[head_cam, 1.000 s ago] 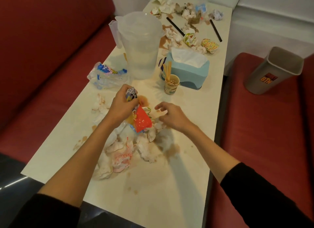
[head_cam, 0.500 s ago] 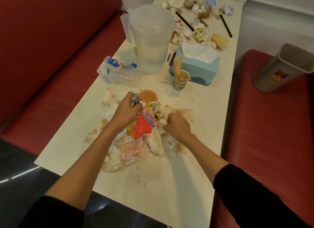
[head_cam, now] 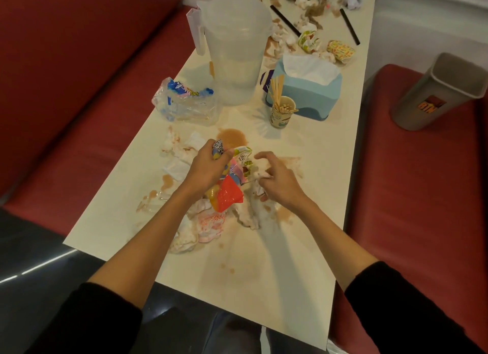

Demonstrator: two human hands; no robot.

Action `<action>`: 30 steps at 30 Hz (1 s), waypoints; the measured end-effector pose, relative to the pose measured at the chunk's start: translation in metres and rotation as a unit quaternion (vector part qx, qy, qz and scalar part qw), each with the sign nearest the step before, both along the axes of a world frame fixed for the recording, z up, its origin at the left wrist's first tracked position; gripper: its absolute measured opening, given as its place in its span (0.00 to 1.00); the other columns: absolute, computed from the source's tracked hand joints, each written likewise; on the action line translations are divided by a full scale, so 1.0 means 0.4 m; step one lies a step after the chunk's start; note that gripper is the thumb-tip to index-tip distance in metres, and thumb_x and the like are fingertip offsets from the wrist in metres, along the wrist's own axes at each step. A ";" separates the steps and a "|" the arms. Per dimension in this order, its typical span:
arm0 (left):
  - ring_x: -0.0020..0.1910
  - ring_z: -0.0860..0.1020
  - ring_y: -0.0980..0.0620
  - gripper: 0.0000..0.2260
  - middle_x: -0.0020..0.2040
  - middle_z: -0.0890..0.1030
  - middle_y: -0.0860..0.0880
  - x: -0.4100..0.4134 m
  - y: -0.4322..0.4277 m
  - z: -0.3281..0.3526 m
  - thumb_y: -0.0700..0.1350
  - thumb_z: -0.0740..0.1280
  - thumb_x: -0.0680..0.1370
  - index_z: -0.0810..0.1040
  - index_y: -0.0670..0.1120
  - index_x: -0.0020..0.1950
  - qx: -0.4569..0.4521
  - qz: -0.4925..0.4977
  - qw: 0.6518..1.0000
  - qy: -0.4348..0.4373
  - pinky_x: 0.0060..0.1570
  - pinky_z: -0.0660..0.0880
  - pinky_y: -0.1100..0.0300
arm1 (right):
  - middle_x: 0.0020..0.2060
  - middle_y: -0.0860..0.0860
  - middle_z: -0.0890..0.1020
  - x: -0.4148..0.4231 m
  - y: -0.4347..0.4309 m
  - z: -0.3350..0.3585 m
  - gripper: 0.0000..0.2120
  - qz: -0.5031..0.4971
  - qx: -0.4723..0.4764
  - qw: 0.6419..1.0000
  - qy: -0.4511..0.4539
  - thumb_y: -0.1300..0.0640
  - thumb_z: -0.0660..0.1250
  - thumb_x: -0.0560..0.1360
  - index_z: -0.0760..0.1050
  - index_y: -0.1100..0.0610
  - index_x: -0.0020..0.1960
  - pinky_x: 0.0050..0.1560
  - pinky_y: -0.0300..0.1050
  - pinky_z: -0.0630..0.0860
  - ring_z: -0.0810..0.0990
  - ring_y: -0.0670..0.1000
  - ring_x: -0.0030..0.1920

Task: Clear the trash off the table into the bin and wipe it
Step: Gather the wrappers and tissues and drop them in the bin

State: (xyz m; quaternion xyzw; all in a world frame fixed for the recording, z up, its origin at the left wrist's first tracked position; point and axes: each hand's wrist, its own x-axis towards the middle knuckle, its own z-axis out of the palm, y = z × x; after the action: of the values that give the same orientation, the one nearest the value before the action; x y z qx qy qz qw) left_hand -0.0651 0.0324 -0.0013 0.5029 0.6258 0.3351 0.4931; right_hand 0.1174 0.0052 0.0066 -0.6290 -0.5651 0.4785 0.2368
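The trash you are gathering lies at the middle of the table (head_cam: 264, 274): a wrapper bundle (head_cam: 227, 195), red and yellow, lifted just off a heap of stained napkins (head_cam: 248, 216). Your left hand (head_cam: 208, 166) is closed tight round the top of that bundle. Your right hand (head_cam: 277, 182), just at its 3 o'clock, is curled over the napkins and pinches a wad of them, index finger raised. The bin (head_cam: 438, 92) stands well apart at 2 o'clock, on the red seat (head_cam: 409, 195) and not on the table.

Before you lift, rake the loose napkins at 9 and 6 o'clock of your left hand in toward the bundle, so one carry takes the whole heap. The napkins look soggy and may tear or drip, so fold the wet ones inside the dry ones. Keep clear of the brown spill (head_cam: 231, 138) at 12 o'clock, and of the pitcher (head_cam: 235, 49) and tissue box (head_cam: 306, 92) beyond it.

Compared with half a second ago, your left hand holds the same bundle in the same grip. Your right hand was then clenched low on the napkins; it has since loosened and its index finger has come up. A second ago it hovered open, holding nothing.
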 end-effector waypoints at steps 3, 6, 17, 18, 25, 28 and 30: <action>0.36 0.74 0.50 0.09 0.38 0.74 0.48 -0.008 -0.005 -0.012 0.51 0.65 0.79 0.72 0.47 0.46 -0.017 0.011 1.000 -0.017 0.39 0.74 0.53 | 0.44 0.56 0.82 -0.028 -0.013 -0.024 0.23 0.098 0.047 0.989 -0.101 0.75 0.55 0.67 0.82 0.61 0.52 0.40 0.43 0.72 0.73 0.46 0.34; 0.33 0.72 0.52 0.07 0.34 0.73 0.50 -0.019 -0.006 -0.008 0.49 0.65 0.80 0.71 0.50 0.43 -0.014 0.017 0.999 -0.029 0.34 0.71 0.58 | 0.45 0.59 0.81 -0.047 -0.027 -0.069 0.17 0.106 0.031 0.982 -0.151 0.69 0.59 0.73 0.82 0.59 0.54 0.44 0.40 0.63 0.74 0.51 0.42; 0.36 0.75 0.52 0.05 0.39 0.76 0.49 -0.023 -0.012 -0.012 0.48 0.65 0.80 0.72 0.49 0.46 -0.027 0.018 0.999 -0.011 0.34 0.75 0.58 | 0.58 0.58 0.66 -0.076 -0.101 -0.140 0.23 0.166 0.013 0.945 -0.280 0.56 0.69 0.73 0.68 0.59 0.66 0.51 0.53 0.74 0.72 0.61 0.55; 0.37 0.76 0.51 0.06 0.40 0.76 0.48 -0.019 -0.011 -0.009 0.48 0.65 0.80 0.73 0.48 0.46 -0.025 0.018 0.999 -0.010 0.35 0.76 0.58 | 0.57 0.58 0.67 -0.073 -0.101 -0.137 0.21 0.149 0.013 0.953 -0.264 0.57 0.68 0.74 0.69 0.59 0.65 0.49 0.52 0.74 0.73 0.62 0.54; 0.34 0.74 0.57 0.06 0.38 0.75 0.52 0.029 0.012 0.026 0.49 0.65 0.80 0.73 0.48 0.49 0.007 0.023 1.000 -0.002 0.35 0.74 0.63 | 0.39 0.53 0.77 0.002 -0.062 -0.076 0.08 -0.044 0.013 0.995 -0.086 0.62 0.63 0.75 0.78 0.60 0.51 0.41 0.43 0.67 0.73 0.53 0.40; 0.36 0.74 0.57 0.08 0.40 0.76 0.53 0.076 0.024 0.052 0.49 0.65 0.80 0.74 0.45 0.54 0.008 0.014 1.000 -0.014 0.34 0.74 0.65 | 0.42 0.53 0.80 0.062 -0.045 -0.034 0.11 -0.122 -0.022 0.992 -0.001 0.62 0.62 0.74 0.79 0.57 0.53 0.39 0.41 0.77 0.77 0.52 0.42; 0.37 0.75 0.55 0.09 0.42 0.77 0.50 0.116 0.029 0.067 0.48 0.65 0.80 0.75 0.43 0.54 0.011 0.004 1.000 -0.025 0.38 0.78 0.60 | 0.40 0.52 0.79 0.105 -0.035 -0.011 0.08 -0.153 -0.025 0.987 0.049 0.63 0.63 0.74 0.79 0.55 0.49 0.30 0.35 0.75 0.77 0.50 0.39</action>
State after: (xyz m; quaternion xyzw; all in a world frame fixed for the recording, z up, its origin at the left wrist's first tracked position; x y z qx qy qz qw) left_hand -0.0185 0.0441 0.0253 0.4969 0.6116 0.3567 0.5018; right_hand 0.1593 -0.0087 0.0022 -0.6896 -0.4373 0.4812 0.3189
